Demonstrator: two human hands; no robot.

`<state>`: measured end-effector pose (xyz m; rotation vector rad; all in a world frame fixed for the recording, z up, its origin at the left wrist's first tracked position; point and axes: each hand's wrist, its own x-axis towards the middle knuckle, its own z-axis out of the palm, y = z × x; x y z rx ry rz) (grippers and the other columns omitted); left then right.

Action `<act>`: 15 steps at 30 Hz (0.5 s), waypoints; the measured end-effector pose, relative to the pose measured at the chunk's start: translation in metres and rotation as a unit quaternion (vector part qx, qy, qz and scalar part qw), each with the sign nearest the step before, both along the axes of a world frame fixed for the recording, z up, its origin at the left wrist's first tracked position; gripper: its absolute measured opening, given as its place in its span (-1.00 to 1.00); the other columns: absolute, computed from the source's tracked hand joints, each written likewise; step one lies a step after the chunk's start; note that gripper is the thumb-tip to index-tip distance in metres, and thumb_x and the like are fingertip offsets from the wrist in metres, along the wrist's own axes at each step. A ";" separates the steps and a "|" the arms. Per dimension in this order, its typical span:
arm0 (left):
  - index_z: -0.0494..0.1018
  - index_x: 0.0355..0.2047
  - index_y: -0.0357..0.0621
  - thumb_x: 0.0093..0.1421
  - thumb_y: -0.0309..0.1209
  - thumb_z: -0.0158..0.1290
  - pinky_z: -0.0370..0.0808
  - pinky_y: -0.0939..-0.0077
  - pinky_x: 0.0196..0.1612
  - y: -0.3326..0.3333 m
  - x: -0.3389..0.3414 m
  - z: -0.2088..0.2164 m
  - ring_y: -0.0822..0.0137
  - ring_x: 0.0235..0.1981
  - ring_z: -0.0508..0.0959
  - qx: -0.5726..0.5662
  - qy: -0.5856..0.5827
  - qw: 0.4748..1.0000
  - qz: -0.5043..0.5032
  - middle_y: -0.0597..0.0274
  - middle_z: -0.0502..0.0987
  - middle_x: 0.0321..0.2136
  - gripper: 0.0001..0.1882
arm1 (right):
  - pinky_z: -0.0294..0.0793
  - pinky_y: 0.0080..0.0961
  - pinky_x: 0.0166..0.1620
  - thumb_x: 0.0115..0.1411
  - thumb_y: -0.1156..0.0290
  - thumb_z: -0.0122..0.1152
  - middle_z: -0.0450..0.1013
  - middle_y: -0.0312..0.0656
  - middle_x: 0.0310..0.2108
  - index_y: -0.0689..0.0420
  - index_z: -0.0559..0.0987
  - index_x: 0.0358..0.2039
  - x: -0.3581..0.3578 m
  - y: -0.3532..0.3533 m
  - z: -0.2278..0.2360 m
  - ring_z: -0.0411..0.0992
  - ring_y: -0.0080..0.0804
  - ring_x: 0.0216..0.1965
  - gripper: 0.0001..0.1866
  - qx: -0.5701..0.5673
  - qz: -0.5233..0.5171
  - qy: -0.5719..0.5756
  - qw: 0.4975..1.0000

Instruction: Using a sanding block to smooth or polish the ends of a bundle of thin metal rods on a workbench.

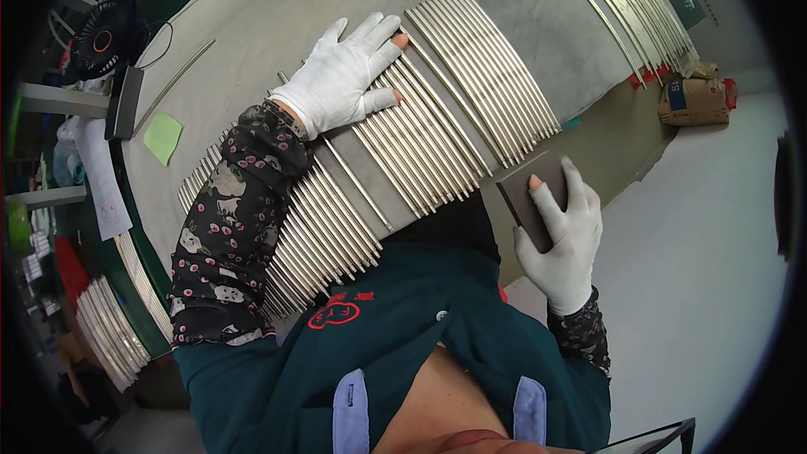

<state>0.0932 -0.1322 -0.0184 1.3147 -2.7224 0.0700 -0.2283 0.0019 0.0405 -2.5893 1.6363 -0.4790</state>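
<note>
Where the left hand (pixel 345 76) rests, metal rods (pixel 423 136) are partly hidden.

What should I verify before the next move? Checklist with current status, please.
1. Left hand over the metal rods: ok, open, fingers spread.
2. Right hand has a grip on the dark gray block: ok.
3. White gloves cover every fingertip: not ok, at least one bare on each hand.
4. Rods closely spaced throughout: not ok, a single rod lies apart between groups.
5. Block's underside clean: cannot tell, hidden.
</note>
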 end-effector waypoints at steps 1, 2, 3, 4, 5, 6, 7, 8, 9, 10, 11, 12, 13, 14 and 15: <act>0.08 0.32 -0.11 0.28 0.25 -0.29 -0.02 -0.10 0.35 0.001 0.001 0.000 -0.08 0.36 0.05 0.000 -0.006 1.000 0.003 -0.05 0.03 0.36 -0.18 | 0.37 -0.15 -0.02 -0.25 0.42 0.36 0.26 0.18 0.13 0.00 0.54 -0.03 0.003 0.000 0.000 0.35 0.03 -0.02 -0.38 -0.017 -0.003 -0.017 1.000; 0.08 0.32 -0.12 0.28 0.25 -0.30 -0.01 -0.11 0.34 0.002 0.002 0.001 -0.08 0.36 0.05 0.000 -0.012 1.000 0.006 -0.05 0.03 0.35 -0.17 | 0.37 -0.15 -0.02 -0.25 0.42 0.36 0.26 0.18 0.13 0.00 0.54 -0.03 0.007 0.000 -0.002 0.35 0.03 -0.02 -0.38 -0.018 -0.005 -0.017 1.000; 0.08 0.32 -0.15 0.28 0.25 -0.30 0.00 -0.10 0.34 0.002 0.002 0.001 -0.09 0.36 0.06 0.001 -0.016 1.000 0.006 -0.05 0.04 0.35 -0.16 | 0.37 -0.15 -0.02 -0.25 0.41 0.37 0.26 0.18 0.14 -0.01 0.53 -0.01 0.010 -0.001 -0.006 0.35 0.03 -0.02 -0.36 -0.023 0.011 -0.025 0.999; 0.08 0.32 -0.15 0.28 0.25 -0.30 0.00 -0.10 0.34 0.002 0.002 0.001 -0.09 0.36 0.06 0.000 -0.016 1.000 0.007 -0.05 0.04 0.35 -0.16 | 0.37 -0.16 -0.03 -0.25 0.40 0.38 0.25 0.18 0.14 -0.01 0.52 0.00 0.013 -0.003 -0.009 0.35 0.03 -0.02 -0.34 -0.028 0.028 -0.033 0.999; 0.09 0.31 -0.16 0.27 0.26 -0.31 0.00 -0.10 0.34 0.003 0.001 0.000 -0.08 0.36 0.06 0.003 -0.007 1.000 0.007 -0.05 0.03 0.35 -0.16 | 0.38 -0.17 -0.05 -0.25 0.38 0.39 0.25 0.17 0.14 -0.03 0.51 0.02 0.015 -0.004 -0.009 0.35 0.02 -0.03 -0.32 -0.024 0.031 -0.029 0.999; 0.11 0.31 -0.17 0.27 0.27 -0.31 0.00 -0.09 0.34 0.003 0.000 0.000 -0.08 0.35 0.07 0.007 0.003 1.000 0.005 -0.05 0.03 0.35 -0.15 | 0.38 -0.17 -0.05 -0.25 0.38 0.39 0.25 0.17 0.14 -0.03 0.51 0.02 0.017 -0.006 -0.009 0.35 0.02 -0.03 -0.32 -0.024 0.032 -0.029 0.999; 0.11 0.31 -0.17 0.27 0.27 -0.31 0.00 -0.09 0.34 0.002 -0.002 0.001 -0.08 0.35 0.07 0.007 0.003 1.000 0.005 -0.05 0.03 0.35 -0.15 | 0.39 -0.18 -0.08 -0.25 0.38 0.39 0.26 0.17 0.13 -0.03 0.51 0.02 0.020 -0.009 -0.011 0.36 0.02 -0.03 -0.32 -0.017 0.031 -0.014 0.999; 0.10 0.31 -0.15 0.26 0.27 -0.31 -0.01 -0.09 0.35 0.001 -0.003 0.003 -0.07 0.36 0.06 0.012 -0.003 1.000 0.007 -0.05 0.03 0.35 -0.15 | 0.40 -0.18 -0.12 -0.25 0.37 0.39 0.26 0.17 0.12 -0.04 0.51 0.02 0.025 -0.013 -0.012 0.36 0.02 -0.04 -0.32 -0.009 0.031 0.002 0.999; 0.10 0.32 -0.14 0.26 0.28 -0.30 -0.02 -0.09 0.35 0.002 -0.004 0.003 -0.07 0.36 0.06 0.019 -0.012 1.000 0.013 -0.05 0.03 0.35 -0.15 | 0.42 -0.21 -0.19 -0.22 0.35 0.38 0.28 0.16 0.09 -0.03 0.51 0.00 0.032 -0.022 -0.014 0.38 0.01 -0.07 -0.36 -0.037 0.040 0.006 0.998; 0.10 0.32 -0.14 0.26 0.28 -0.30 -0.02 -0.09 0.35 0.004 -0.003 0.002 -0.07 0.36 0.06 0.021 -0.012 1.000 0.012 -0.05 0.03 0.35 -0.15 | 0.44 -0.23 -0.23 -0.21 0.32 0.37 0.29 0.17 0.07 -0.01 0.52 -0.02 0.044 -0.030 -0.011 0.40 0.01 -0.09 -0.39 -0.038 0.039 0.033 0.998; 0.10 0.32 -0.14 0.26 0.25 -0.26 -0.02 -0.08 0.35 0.004 -0.001 0.001 -0.06 0.36 0.06 0.012 -0.014 1.000 0.012 -0.04 0.02 0.36 -0.16 | 0.44 -0.23 -0.23 -0.20 0.31 0.37 0.29 0.17 0.06 0.00 0.53 -0.03 0.057 -0.041 -0.012 0.40 0.01 -0.10 -0.40 -0.049 0.043 0.024 0.998; 0.09 0.32 -0.14 0.26 0.22 -0.22 -0.03 -0.08 0.36 0.002 0.001 0.001 -0.06 0.36 0.06 0.001 -0.016 1.000 0.014 -0.04 0.02 0.36 -0.18 | 0.45 -0.23 -0.24 -0.19 0.31 0.36 0.29 0.17 0.05 0.00 0.53 -0.04 0.066 -0.052 -0.014 0.40 0.02 -0.10 -0.41 -0.063 0.049 0.016 0.997; 0.10 0.32 -0.16 0.27 0.20 -0.21 -0.03 -0.08 0.36 0.004 0.002 0.002 -0.06 0.36 0.05 0.001 -0.005 1.000 0.017 -0.04 0.02 0.36 -0.19 | 0.44 -0.22 -0.24 -0.19 0.33 0.35 0.29 0.18 0.07 0.01 0.53 -0.04 0.067 -0.054 -0.015 0.40 0.02 -0.10 -0.42 -0.053 0.054 0.004 0.997; 0.10 0.32 -0.16 0.27 0.20 -0.21 -0.03 -0.08 0.36 0.004 0.001 0.003 -0.06 0.36 0.05 0.001 -0.004 1.000 0.017 -0.04 0.02 0.36 -0.19 | 0.44 -0.22 -0.24 -0.19 0.33 0.35 0.29 0.18 0.07 0.01 0.53 -0.04 0.058 -0.047 -0.013 0.40 0.02 -0.10 -0.42 -0.053 0.054 0.004 0.997; 0.10 0.32 -0.16 0.27 0.23 -0.24 -0.04 -0.08 0.36 0.004 0.001 0.001 -0.06 0.36 0.05 0.012 0.000 1.000 0.015 -0.04 0.02 0.36 -0.17 | 0.44 -0.22 -0.24 -0.19 0.34 0.35 0.29 0.18 0.07 0.00 0.53 -0.03 0.043 -0.033 -0.011 0.40 0.02 -0.10 -0.42 -0.043 0.058 0.014 0.997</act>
